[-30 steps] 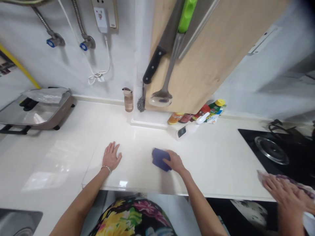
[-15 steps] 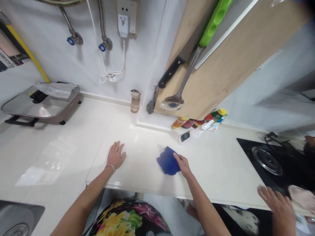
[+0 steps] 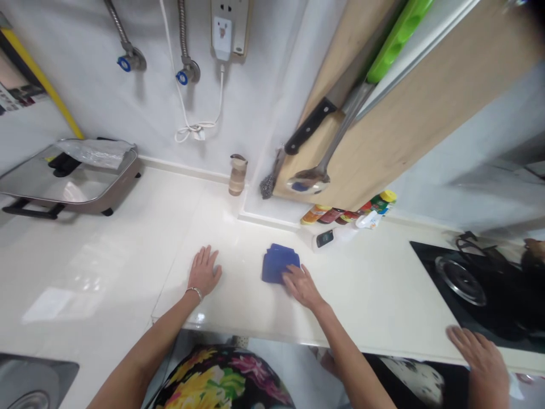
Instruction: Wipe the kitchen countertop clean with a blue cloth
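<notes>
Head view, blue cloth (image 3: 276, 263) now flatter, right hand (image 3: 303, 287) atop

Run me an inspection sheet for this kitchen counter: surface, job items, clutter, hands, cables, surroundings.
Surface: white countertop, glossy with light reflections; fine marks too small to judge.
Job's things: blue cloth, on the countertop.
Clutter: spray bottle beside condiment bottles; lidded pan at far left.
Hands: left hand palm down on the countertop; right hand touching the cloth's edge.
Cables: white cable looped below a plug.
Surroundings: knife and green-handled utensil before a wooden board; another person's hand near the hob.
</notes>
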